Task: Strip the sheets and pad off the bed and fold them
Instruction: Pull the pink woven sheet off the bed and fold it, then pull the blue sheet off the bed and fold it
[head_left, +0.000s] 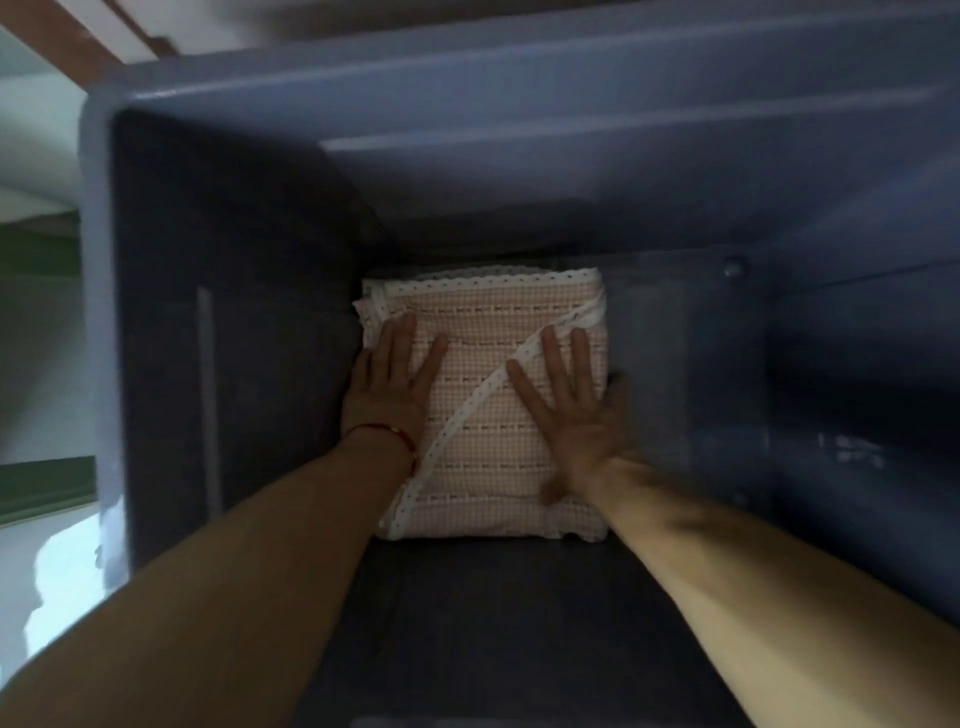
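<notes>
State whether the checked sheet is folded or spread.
Folded: the checked sheet is a compact square bundle, lace trim crossing its top, both hands flat on it.

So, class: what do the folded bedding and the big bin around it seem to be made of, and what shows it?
Folded bedding: woven fabric, probably cotton, matte; it shows a fine pink check and a white lace-like trim.
Bin: probably moulded plastic, blue-grey, slightly glossy; it has smooth walls, rounded corners and soft highlights along the rim.

Dim blue-grey storage bin walls (234, 312), pale glossy floor (57, 571) at left, daylight there
</notes>
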